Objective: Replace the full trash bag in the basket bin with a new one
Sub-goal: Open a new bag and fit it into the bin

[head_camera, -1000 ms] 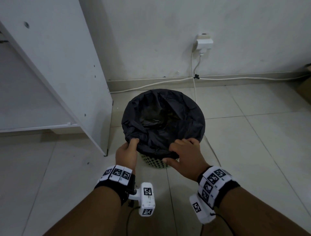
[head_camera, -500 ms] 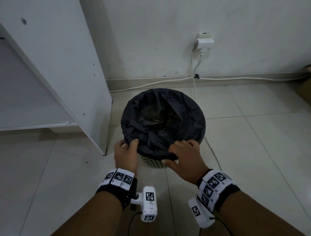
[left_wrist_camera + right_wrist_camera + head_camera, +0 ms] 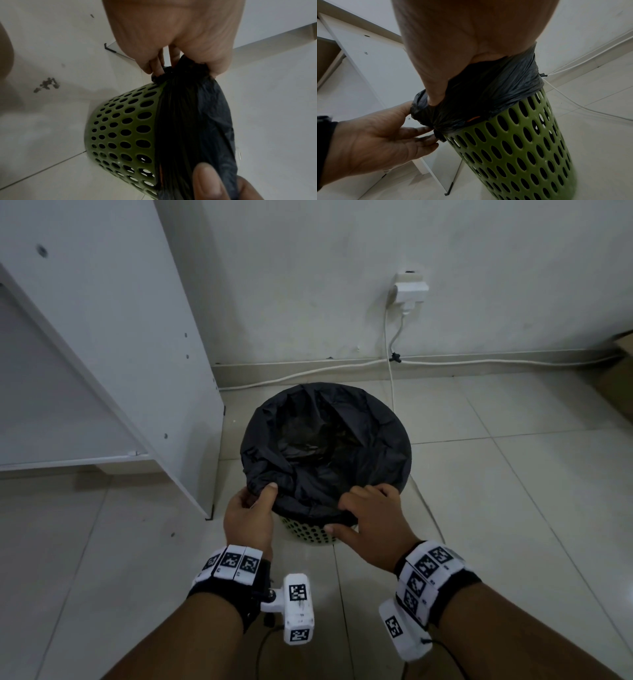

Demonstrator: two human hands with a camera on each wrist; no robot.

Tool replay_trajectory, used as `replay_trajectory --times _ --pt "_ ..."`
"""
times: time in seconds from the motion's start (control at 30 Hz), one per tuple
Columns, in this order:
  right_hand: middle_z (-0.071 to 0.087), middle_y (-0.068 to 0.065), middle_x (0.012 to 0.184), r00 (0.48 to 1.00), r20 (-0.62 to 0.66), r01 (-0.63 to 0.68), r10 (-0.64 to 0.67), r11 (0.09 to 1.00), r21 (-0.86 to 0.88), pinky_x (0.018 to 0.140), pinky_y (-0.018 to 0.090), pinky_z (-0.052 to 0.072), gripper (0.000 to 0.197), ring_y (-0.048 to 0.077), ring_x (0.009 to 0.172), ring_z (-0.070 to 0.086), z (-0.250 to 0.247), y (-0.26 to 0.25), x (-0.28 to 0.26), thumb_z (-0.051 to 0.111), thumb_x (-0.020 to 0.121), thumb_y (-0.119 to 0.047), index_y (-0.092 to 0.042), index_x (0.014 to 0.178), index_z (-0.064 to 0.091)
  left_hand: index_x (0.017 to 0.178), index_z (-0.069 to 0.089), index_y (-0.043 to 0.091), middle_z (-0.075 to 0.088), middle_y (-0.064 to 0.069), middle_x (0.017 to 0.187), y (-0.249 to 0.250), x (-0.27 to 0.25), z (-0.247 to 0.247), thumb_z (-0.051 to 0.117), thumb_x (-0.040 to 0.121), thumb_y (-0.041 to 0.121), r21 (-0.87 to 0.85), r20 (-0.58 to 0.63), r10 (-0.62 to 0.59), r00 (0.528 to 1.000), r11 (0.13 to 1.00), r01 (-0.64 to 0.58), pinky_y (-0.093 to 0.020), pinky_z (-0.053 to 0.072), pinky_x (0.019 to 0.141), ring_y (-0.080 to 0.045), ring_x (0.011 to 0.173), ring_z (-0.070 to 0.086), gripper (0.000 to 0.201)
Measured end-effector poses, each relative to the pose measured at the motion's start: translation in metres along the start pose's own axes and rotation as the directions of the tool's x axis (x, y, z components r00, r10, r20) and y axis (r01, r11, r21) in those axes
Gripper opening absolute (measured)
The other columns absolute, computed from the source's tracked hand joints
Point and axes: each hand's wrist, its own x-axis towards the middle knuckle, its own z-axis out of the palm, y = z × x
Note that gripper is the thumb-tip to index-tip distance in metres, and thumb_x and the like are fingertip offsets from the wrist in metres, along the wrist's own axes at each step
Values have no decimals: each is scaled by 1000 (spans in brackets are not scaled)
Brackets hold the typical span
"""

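Note:
A black trash bag [image 3: 325,446] lines the green perforated basket bin [image 3: 308,535] on the floor, its edge folded over the rim. My left hand [image 3: 260,495] pinches the bag's rolled edge at the near left of the rim, thumb on top, also seen in the left wrist view [image 3: 180,67]. My right hand [image 3: 337,515] grips the near right edge, fingers over the rim and thumb against the bag's outer fold [image 3: 435,100]. The bag [image 3: 488,94] covers only the top band of the bin [image 3: 513,148]. What lies inside the bag is dark and unclear.
A white cabinet panel [image 3: 144,354] stands close to the bin's left. White cables [image 3: 390,378] run from a wall socket [image 3: 409,290] down along the skirting behind and right of the bin. A cardboard box [image 3: 616,371] sits at far right. Dirt specks [image 3: 48,84] mark the tiles.
My left hand has shifted slightly left along the rim and changed its hold, so the thumb now sits on top of the rolled edge. The right hand has barely moved.

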Motion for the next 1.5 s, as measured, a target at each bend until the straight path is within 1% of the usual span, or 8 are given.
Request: replay_trajectory --times 0.07,0.23,0.4,0.47,0.7,1.03,1.3,1.5 --pt "49 -11 75 1000 -3 -4 4 1000 -2 86 37 34 37 14 75 53 0 0 0 53 79 -64 -27 80 54 128 65 6 72 -5 118 -2 3 -4 79 84 27 -23 34 -15 999 1000 16 -30 54 92 -17 103 69 50" --pt "50 -11 75 1000 3 -11 11 1000 -22 86 34 29 39 13 75 52 0 0 1 51 78 -66 -27 80 55 97 76 14 75 -1 98 -1 2 -8 75 87 35 94 73 -23 997 995 16 -30 48 84 -14 92 67 24" --pt "47 -12 76 1000 5 6 -6 1000 -21 88 36 32 36 14 75 51 0 -2 -3 51 80 -64 -28 81 54 84 71 1 72 -11 85 -2 6 -12 68 86 44 172 97 33 995 984 -49 -34 44 74 -26 85 65 42" --pt "47 -12 76 1000 4 6 -6 1000 -26 88 35 31 36 13 76 51 1 -1 -3 50 80 -64 -28 81 54 80 75 17 74 1 87 -2 7 -13 68 84 46 156 133 -8 991 988 -13 -34 47 80 -20 89 66 30" --pt "47 -12 75 1000 -7 -2 2 1000 -20 86 35 30 38 14 75 53 2 1 1 52 79 -65 -27 80 54 100 77 18 78 -3 105 0 7 -10 80 68 50 42 120 -5 993 999 0 -38 55 96 -19 101 73 45" --pt "42 -12 72 1000 -21 -4 3 999 -36 84 34 29 38 14 72 51 2 -2 0 50 80 -66 -28 78 51 117 72 11 74 4 103 1 12 -10 74 88 25 65 126 53 991 996 -61 -18 48 74 -6 94 67 31" --pt "47 -11 73 999 -34 -4 3 1000 -30 84 35 31 38 15 73 52 2 -1 0 53 79 -65 -27 79 52 87 71 28 69 11 94 0 16 -13 76 87 31 80 172 -64 983 995 51 -32 43 85 -5 84 60 6" --pt "46 -11 73 999 -39 -3 2 1000 -31 83 36 31 38 15 72 51 2 -2 0 52 80 -65 -27 78 51 80 63 14 62 -5 85 -2 26 -16 77 73 50 99 209 -119 971 990 100 -35 41 76 -20 81 54 39"
